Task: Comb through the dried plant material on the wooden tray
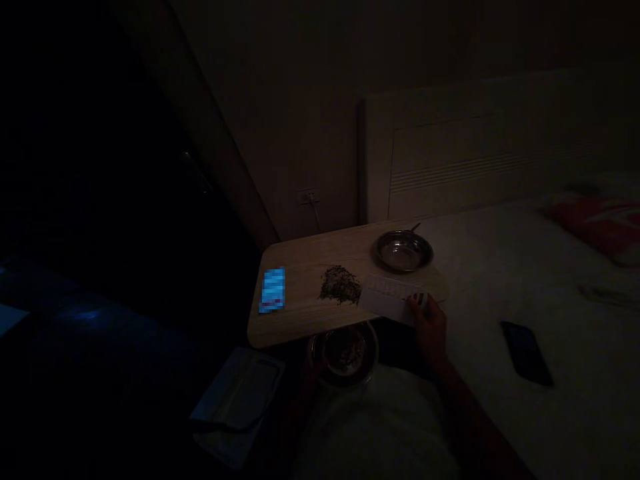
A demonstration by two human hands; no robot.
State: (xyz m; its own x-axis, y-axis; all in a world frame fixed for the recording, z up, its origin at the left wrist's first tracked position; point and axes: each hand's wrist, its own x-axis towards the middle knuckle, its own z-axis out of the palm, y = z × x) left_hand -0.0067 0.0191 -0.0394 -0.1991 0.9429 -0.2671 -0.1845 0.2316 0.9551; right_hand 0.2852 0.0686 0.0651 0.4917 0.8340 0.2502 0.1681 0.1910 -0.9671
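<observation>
The light is very dim. My right hand (431, 327) is closed on the right end of a flat white card (387, 299), which rests on a small wooden table (295, 257). The card's left edge lies beside a loose pile of small dark and pale grains (340, 285). Below the table's near edge is a round bowl (370, 363) with some pale bits inside. My left hand (318, 369) grips the bowl's left side; its fingers are mostly lost in shadow.
A shiny metal bowl (405, 252) with a handle sticking up behind it stands at the table's far right. A lit, blurred screen (273, 290) lies at the left. A dark phone (527, 353) lies on the bed (480, 293). A pale box-like object (240, 400) is lower left.
</observation>
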